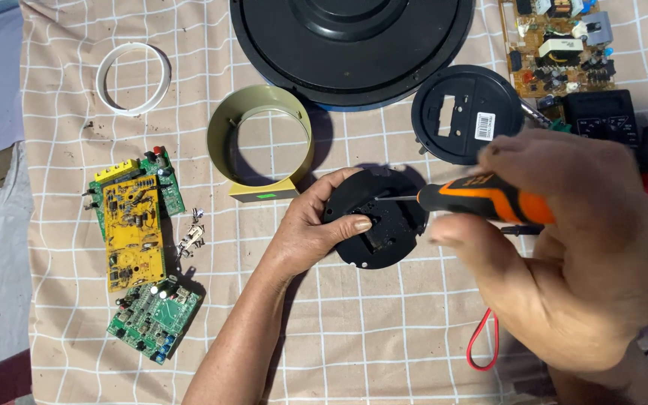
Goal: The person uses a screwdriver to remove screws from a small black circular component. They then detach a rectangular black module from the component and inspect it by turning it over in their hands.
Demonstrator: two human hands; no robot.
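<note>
My left hand grips a round black plastic part, thumb on its face, holding it just above the checked cloth. My right hand is closed around an orange and black screwdriver. The screwdriver's thin metal shaft points left and its tip rests on the upper middle of the black part. The right hand is close to the camera and hides the cloth beneath it.
On the beige checked cloth lie a large black disc, a black round cover, an olive ring housing, a white ring, yellow and green circuit boards, another board, a small black box and red wire.
</note>
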